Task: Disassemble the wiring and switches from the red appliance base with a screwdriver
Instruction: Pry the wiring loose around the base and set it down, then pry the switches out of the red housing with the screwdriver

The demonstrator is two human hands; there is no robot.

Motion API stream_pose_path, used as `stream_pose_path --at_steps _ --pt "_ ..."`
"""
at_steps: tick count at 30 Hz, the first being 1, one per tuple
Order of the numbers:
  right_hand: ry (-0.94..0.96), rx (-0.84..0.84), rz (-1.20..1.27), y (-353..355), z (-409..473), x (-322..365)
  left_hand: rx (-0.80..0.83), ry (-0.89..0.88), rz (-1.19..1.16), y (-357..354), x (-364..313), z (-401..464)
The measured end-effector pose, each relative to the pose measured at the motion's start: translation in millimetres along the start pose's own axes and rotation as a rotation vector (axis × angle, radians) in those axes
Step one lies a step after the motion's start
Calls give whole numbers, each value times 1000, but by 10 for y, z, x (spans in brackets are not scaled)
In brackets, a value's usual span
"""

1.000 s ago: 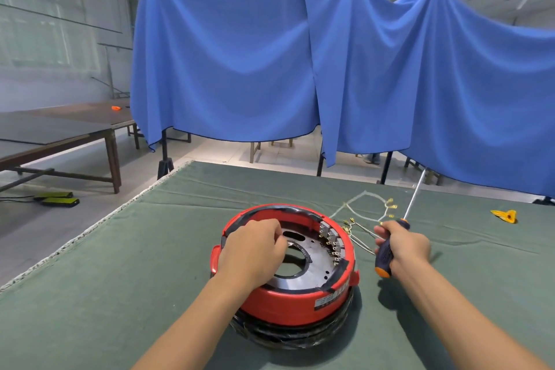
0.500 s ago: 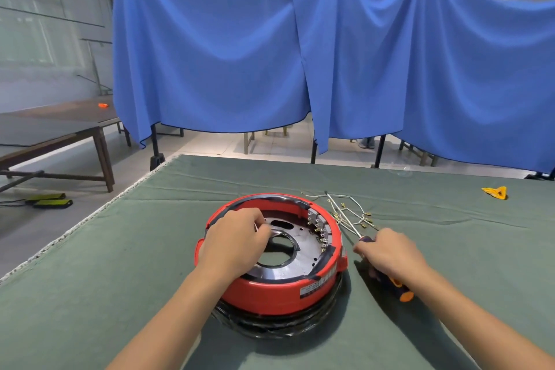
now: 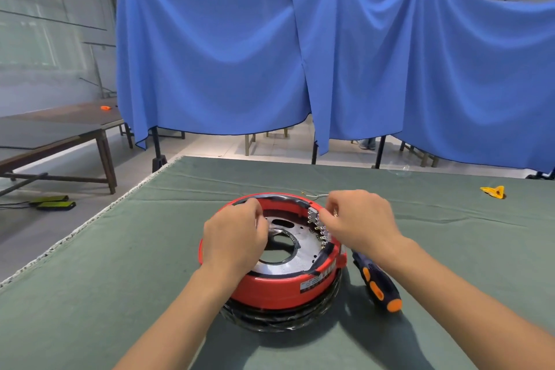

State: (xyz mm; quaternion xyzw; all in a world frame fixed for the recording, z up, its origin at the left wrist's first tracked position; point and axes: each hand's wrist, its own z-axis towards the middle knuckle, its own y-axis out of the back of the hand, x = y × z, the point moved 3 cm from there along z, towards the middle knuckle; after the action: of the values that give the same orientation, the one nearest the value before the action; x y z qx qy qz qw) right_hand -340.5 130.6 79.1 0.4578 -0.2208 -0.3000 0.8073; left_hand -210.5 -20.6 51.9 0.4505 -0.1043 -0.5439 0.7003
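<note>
- Red appliance base (image 3: 270,288) sits on the green table (image 3: 90,279) right before the person, its open side up, a metal plate with a round hole showing inside; it has not left its spot over the last second.
- Left hand (image 3: 235,242) lies over the base's rim at about 9 o'clock, fingers curled down into the inside as before; what they hold, if anything, I cannot tell.
- Right hand (image 3: 360,225) has let go of the screwdriver and come to the rim at 2 o'clock, where its fingertips appear to pinch something small at the row of switches (image 3: 319,227).
- Screwdriver (image 3: 377,285) now lies on the table at 4 o'clock from the base, just beside it, touched by neither hand.
- Wires (image 3: 312,195) peek out beyond the right hand at 1 o'clock, mostly hidden.
- Judgement: the screw work has paused; the job has moved to pulling connectors or wires free by hand.
</note>
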Motion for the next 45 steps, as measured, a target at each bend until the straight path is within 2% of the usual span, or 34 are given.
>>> stream_pose_path --at_steps 1,3,6,7,10,12,15,18,20,22,25,30,32,35,39,45 --pt "36 0 46 -22 25 101 -59 5 115 17 -14 -33" --pt "19 123 97 -152 77 218 -34 128 267 16 25 -99" --pt "-98 291 153 -352 100 248 203 479 109 -20 204 -121" --pt "-117 316 145 -407 93 246 252 510 56 -52 247 -114" --pt "-147 321 122 -456 61 234 269 440 -65 -91 355 -46" --pt "-142 284 95 -426 57 236 316 383 -251 -111 406 8" --pt "-109 243 83 -381 64 279 508 170 -517 -158 342 79" --pt "-22 319 140 -380 73 371 622 -3 -569 -195 280 112" --pt "49 373 173 -404 61 440 614 -47 -517 -207 293 147" --pt "58 341 201 -419 46 458 576 -90 -416 -208 301 172" --pt "-7 248 184 -416 58 443 473 -165 -81 -162 282 250" --pt "-20 263 -87 -450 175 582 360 -377 314 -163 179 246" --pt "25 285 -97 -464 188 663 351 -419 366 -232 154 192" --pt "102 325 44 -561 135 738 327 -414 366 -256 147 174" --pt "59 305 233 -582 164 674 308 -402 421 -266 168 191" --pt "29 285 233 -645 199 660 344 -411 528 -286 149 182"
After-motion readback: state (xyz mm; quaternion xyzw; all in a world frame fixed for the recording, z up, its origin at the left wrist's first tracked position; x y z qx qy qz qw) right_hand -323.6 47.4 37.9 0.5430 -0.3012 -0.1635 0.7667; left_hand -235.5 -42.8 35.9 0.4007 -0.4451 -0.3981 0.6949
